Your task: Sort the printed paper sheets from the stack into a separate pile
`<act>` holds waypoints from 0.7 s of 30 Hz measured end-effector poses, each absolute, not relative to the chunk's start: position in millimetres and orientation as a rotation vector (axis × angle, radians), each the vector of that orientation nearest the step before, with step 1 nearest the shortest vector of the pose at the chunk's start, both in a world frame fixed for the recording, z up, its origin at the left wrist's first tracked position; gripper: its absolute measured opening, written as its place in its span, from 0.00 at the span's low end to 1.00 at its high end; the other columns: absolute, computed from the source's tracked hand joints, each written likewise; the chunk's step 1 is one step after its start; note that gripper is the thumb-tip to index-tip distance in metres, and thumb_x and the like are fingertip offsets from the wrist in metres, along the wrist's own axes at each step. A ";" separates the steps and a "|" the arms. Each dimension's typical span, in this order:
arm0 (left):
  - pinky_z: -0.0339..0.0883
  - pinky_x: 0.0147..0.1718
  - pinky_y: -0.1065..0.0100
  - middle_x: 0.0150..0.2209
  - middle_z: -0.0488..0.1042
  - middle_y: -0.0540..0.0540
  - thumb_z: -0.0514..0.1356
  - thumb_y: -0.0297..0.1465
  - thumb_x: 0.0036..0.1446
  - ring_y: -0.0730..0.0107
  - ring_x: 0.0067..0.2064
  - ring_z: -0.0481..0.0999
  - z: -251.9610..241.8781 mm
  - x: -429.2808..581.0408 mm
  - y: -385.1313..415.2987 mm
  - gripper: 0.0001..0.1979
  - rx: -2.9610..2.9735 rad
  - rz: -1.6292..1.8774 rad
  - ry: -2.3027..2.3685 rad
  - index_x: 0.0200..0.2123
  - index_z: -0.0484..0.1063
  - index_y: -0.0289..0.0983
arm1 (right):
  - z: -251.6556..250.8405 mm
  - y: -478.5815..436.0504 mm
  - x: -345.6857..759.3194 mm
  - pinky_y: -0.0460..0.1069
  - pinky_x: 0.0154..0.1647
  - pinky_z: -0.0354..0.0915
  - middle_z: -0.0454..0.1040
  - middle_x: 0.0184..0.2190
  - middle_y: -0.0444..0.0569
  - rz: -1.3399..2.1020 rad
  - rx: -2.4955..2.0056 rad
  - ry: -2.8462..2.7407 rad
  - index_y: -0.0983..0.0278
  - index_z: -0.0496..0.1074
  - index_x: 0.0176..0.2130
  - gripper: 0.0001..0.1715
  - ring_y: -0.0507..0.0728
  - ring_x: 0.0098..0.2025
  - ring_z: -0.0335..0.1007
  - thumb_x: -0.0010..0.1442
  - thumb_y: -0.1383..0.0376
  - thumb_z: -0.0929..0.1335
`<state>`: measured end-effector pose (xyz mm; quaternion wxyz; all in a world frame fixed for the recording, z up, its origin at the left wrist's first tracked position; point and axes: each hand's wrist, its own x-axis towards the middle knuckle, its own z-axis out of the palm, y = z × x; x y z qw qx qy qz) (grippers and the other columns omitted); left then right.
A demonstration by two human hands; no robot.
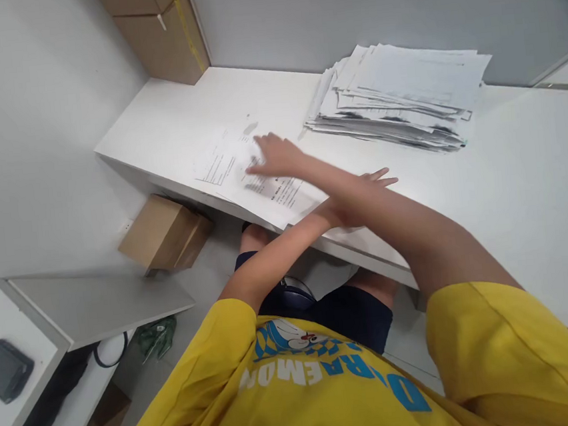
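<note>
My arms cross over the white table, the right forearm passing above the left wrist. My right hand (278, 156) is over the printed sheets, with its thumb and fingers apart; nothing shows in its grip. Beneath it are a printed paper (285, 196) with dark text and another sheet (217, 169) farther left, whose white edges blend into the tabletop. My left hand (357, 209) lies low near the front edge, partly hidden by the right forearm. Its visible fingers are stretched out and spread, pointing right.
A thick, uneven stack of papers (397, 91) lies at the back right of the white table (525, 169). Taped cardboard boxes (162, 44) stand in the far left corner. Another carton (160, 235) is below the table, and a dark device (5, 370) rests on a surface at left.
</note>
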<state>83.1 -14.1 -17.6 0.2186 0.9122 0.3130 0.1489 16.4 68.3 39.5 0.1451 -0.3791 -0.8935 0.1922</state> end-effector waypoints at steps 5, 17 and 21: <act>0.42 0.73 0.56 0.72 0.57 0.42 0.52 0.33 0.68 0.57 0.75 0.46 -20.6 85.6 -12.7 0.23 2.718 0.417 0.903 0.63 0.69 0.34 | 14.5 36.7 -41.3 0.79 0.65 0.44 0.52 0.69 0.76 0.570 -1.328 -2.786 0.73 0.44 0.73 0.73 0.85 0.70 0.45 0.48 0.33 0.70; 0.42 0.72 0.54 0.72 0.56 0.39 0.54 0.46 0.65 0.50 0.75 0.45 -8.9 84.6 -19.2 0.34 2.702 0.430 0.923 0.67 0.63 0.32 | 39.2 8.0 -7.8 0.64 0.58 0.59 0.69 0.58 0.71 0.398 -1.261 -2.732 0.72 0.47 0.72 0.53 0.75 0.58 0.64 0.60 0.51 0.68; 0.41 0.72 0.54 0.73 0.54 0.40 0.55 0.47 0.64 0.51 0.76 0.43 -11.8 88.0 -17.7 0.35 2.657 0.451 0.944 0.68 0.62 0.33 | 41.2 5.3 4.1 0.63 0.55 0.62 0.72 0.57 0.67 0.408 -1.200 -2.730 0.69 0.50 0.71 0.42 0.73 0.54 0.69 0.63 0.61 0.64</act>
